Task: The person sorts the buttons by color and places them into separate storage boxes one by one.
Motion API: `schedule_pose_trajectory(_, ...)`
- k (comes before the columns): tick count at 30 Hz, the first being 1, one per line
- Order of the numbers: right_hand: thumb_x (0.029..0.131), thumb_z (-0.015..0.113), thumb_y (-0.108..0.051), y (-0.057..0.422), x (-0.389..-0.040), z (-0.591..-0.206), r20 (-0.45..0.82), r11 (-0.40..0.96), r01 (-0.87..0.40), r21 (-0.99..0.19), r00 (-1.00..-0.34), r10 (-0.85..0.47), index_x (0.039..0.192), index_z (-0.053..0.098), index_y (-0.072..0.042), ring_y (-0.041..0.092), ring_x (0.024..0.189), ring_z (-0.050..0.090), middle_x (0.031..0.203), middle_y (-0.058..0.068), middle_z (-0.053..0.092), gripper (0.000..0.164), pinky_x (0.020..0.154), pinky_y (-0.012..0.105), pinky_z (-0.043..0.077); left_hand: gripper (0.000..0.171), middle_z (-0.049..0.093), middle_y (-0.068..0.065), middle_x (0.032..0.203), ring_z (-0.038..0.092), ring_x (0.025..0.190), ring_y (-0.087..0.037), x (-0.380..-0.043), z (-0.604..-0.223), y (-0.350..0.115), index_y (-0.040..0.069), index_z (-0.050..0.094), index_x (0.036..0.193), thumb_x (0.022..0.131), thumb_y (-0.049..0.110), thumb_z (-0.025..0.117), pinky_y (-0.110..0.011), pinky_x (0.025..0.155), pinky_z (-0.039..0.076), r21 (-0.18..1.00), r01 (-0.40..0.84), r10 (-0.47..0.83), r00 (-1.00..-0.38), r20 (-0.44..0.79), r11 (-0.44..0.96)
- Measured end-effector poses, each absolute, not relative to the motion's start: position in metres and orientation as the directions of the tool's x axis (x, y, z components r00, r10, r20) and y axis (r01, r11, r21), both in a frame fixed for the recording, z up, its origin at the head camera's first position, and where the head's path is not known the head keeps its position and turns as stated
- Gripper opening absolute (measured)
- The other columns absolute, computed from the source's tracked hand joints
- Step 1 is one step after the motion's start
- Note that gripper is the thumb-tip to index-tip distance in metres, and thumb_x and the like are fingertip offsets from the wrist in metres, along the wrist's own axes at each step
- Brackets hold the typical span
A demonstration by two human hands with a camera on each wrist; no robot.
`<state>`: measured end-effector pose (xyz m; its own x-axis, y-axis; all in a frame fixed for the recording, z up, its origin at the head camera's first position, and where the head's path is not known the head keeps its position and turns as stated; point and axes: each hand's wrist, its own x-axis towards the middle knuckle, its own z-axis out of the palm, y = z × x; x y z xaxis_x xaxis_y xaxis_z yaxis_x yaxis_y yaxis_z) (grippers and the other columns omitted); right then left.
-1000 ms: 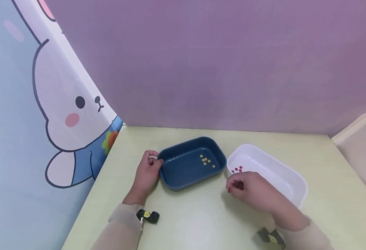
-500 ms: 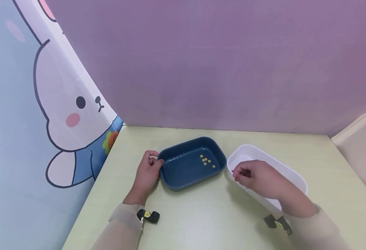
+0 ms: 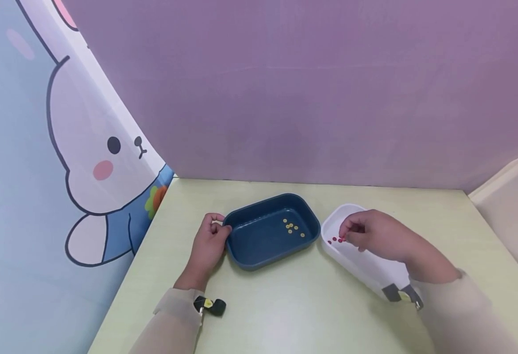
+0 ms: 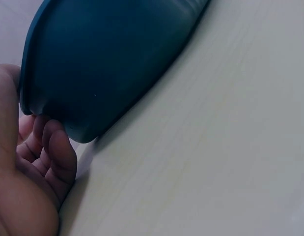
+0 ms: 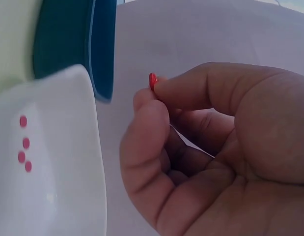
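In the head view my left hand [image 3: 210, 238] grips the left end of a dark blue tray [image 3: 259, 263], thumb at the rim. The left wrist view shows curled fingers [image 4: 61, 152] against the tray's outer wall [image 4: 107, 59]. Several small yellow discs [image 3: 290, 226] with dark centres lie inside its right part. My right hand [image 3: 376, 236] is over the left half of a white tray [image 3: 352, 260]. Between thumb and finger it pinches a small red button-like disc [image 5: 152, 81], seen edge-on. Several more red discs [image 5: 26, 143] lie flat in the white tray.
Both trays stand side by side on a pale table [image 3: 276, 309], their near corners almost touching. A purple wall [image 3: 312, 98] rises behind the table. At the left hangs a light blue sheet with a cartoon rabbit [image 3: 86, 147].
My right hand, with the red disc pinched, has moved up and right from the white tray's near edge to over its inside. My left hand and the blue tray stay put.
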<state>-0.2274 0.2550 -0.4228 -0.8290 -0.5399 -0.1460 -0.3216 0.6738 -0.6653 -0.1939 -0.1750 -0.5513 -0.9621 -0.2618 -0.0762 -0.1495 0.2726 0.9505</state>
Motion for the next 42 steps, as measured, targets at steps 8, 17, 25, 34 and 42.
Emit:
schedule_pose_trajectory(8, 0.106, 0.063, -0.007, 0.267, -0.246, -0.419, -0.206, 0.688, -0.277, -0.671, -0.822, -0.532, 0.108, 0.078, -0.016, 0.019, 0.084, 0.070, 0.097, 0.000, 0.071, 0.018, 0.077, 0.031, 0.061, 0.026, 0.054, -0.003, 0.086, 0.057, 0.073, -0.026, -0.193, -0.547, -0.173, 0.025, 0.055, 0.135, 0.111, 0.029, 0.064, -0.031, 0.067, 0.050, 0.951, -0.157, -0.261, -0.961, -0.086, 0.265)
schedule_pose_trajectory(17, 0.106, 0.063, -0.008, 0.276, -0.260, -0.424, -0.245, 0.687, -0.211, -0.695, -0.830, -0.502, 0.109, 0.077, -0.012, 0.019, 0.085, 0.067, 0.102, 0.003, 0.071, 0.015, 0.077, 0.031, 0.060, 0.026, 0.053, -0.003, 0.085, 0.056, 0.073, -0.025, -0.191, -0.545, -0.173, 0.022, 0.055, 0.135, 0.111, 0.026, 0.064, -0.030, 0.067, 0.049, 0.953, -0.145, -0.257, -0.963, -0.075, 0.264)
schedule_pose_trajectory(25, 0.106, 0.063, -0.008, 0.278, -0.264, -0.429, -0.278, 0.698, -0.162, -0.697, -0.837, -0.472, 0.110, 0.077, -0.011, 0.020, 0.085, 0.066, 0.106, 0.006, 0.071, 0.015, 0.078, 0.030, 0.058, 0.025, 0.054, -0.003, 0.085, 0.057, 0.073, -0.026, -0.190, -0.545, -0.174, 0.023, 0.056, 0.134, 0.111, 0.026, 0.064, -0.031, 0.067, 0.050, 0.955, -0.145, -0.260, -0.963, -0.076, 0.258)
schedule_pose_trajectory(34, 0.107, 0.063, -0.009, 0.279, -0.265, -0.432, -0.290, 0.696, -0.141, -0.704, -0.838, -0.462, 0.111, 0.077, -0.010, 0.021, 0.086, 0.066, 0.109, 0.006, 0.072, 0.015, 0.078, 0.030, 0.058, 0.025, 0.054, -0.002, 0.084, 0.057, 0.073, -0.026, -0.191, -0.546, -0.174, 0.022, 0.056, 0.134, 0.111, 0.026, 0.064, -0.031, 0.067, 0.050, 0.955, -0.142, -0.258, -0.963, -0.073, 0.262)
schedule_pose_trajectory(42, 0.107, 0.064, -0.011, 0.279, -0.264, -0.434, -0.291, 0.701, -0.134, -0.701, -0.843, -0.452, 0.117, 0.077, -0.007, 0.022, 0.088, 0.066, 0.109, 0.010, 0.071, 0.017, 0.080, 0.031, 0.057, 0.026, 0.054, -0.003, 0.084, 0.057, 0.072, -0.026, -0.190, -0.545, -0.174, 0.022, 0.056, 0.134, 0.110, 0.026, 0.065, -0.031, 0.067, 0.050, 0.957, -0.141, -0.255, -0.964, -0.075, 0.254)
